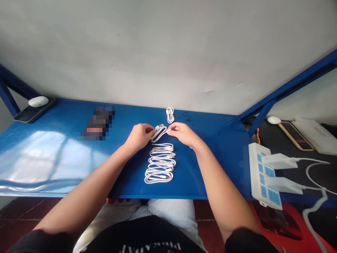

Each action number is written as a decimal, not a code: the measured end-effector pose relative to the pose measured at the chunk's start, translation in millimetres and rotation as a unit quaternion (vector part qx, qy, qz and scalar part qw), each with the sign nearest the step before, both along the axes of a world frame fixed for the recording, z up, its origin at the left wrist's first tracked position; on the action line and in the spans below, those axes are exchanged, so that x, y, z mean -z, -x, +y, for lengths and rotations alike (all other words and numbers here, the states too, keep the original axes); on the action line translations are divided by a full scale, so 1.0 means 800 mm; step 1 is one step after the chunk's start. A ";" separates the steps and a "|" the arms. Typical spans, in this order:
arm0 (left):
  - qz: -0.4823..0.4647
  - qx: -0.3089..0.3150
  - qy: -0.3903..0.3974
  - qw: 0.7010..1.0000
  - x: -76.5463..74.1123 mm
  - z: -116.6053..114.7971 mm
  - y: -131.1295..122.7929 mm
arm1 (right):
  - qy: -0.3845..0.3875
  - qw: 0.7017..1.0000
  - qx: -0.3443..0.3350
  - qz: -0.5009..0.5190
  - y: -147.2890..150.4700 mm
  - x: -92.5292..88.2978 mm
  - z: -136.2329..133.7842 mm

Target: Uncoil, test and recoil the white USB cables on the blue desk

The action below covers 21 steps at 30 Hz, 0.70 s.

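Observation:
A white charging cable [158,134], looped into a coil, is held between my two hands over the blue table. My left hand [140,136] pinches the coil near a plug with a metal tip. The fingertips of my right hand [183,134] are closed on the cable's other white end. Just below lies a column of several coiled white cables [160,165], laid close together toward the table's front edge. Behind my hands, near the wall, sits one more bundled white cable [170,115].
A blurred-out dark object [98,123] lies on the blue table [218,165] to the left. At the far left, a white rounded item rests on a dark phone [34,110]. A white power strip [264,175] with two plugged-in chargers stands right, above a red stool [284,225].

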<state>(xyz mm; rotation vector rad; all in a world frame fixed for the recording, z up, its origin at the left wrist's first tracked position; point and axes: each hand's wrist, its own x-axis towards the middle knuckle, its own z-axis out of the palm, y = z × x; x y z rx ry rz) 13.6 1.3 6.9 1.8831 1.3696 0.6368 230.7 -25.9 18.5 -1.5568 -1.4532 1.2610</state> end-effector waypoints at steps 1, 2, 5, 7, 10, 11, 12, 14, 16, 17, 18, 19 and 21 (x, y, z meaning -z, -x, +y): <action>-0.018 -0.014 0.017 1.000 0.001 0.001 0.001 | 0.015 0.999 0.017 0.045 0.002 0.000 0.001; -0.034 -0.026 0.032 0.999 0.001 0.002 0.002 | 0.032 0.995 0.032 0.087 0.004 0.001 0.002; -0.053 -0.051 0.059 0.996 -0.001 0.005 0.003 | 0.069 0.980 0.075 0.171 0.011 0.002 0.005; -0.040 -0.064 0.052 0.996 -0.004 0.006 0.003 | 0.076 0.976 0.097 0.181 0.014 0.004 0.006; -0.019 -0.087 0.030 0.996 -0.010 0.008 0.007 | 0.070 0.978 0.108 0.165 0.013 0.005 0.006; -0.021 -0.092 0.029 0.995 -0.011 0.009 0.010 | 0.065 0.980 0.106 0.158 0.011 0.004 0.006; -0.029 -0.094 0.035 0.995 -0.012 0.011 0.014 | 0.058 0.982 0.103 0.148 0.009 0.003 0.006; -0.056 -0.088 0.067 0.992 -0.015 0.015 0.024 | 0.041 0.987 0.100 0.120 0.002 -0.001 0.005; -0.082 -0.079 0.112 0.987 -0.018 0.019 0.036 | 0.021 0.990 0.110 0.091 -0.007 -0.008 0.004; -0.093 -0.076 0.133 0.984 -0.020 0.022 0.043 | 0.014 0.989 0.122 0.079 -0.013 -0.013 0.003; -0.103 -0.076 0.152 0.980 -0.023 0.024 0.050 | 0.008 0.988 0.137 0.069 -0.020 -0.017 0.003; -0.110 -0.082 0.164 0.977 -0.027 0.025 0.057 | 0.005 0.986 0.154 0.062 -0.028 -0.022 0.002; -0.118 -0.102 0.164 0.974 -0.036 0.028 0.072 | 0.000 0.981 0.189 0.053 -0.046 -0.032 -0.002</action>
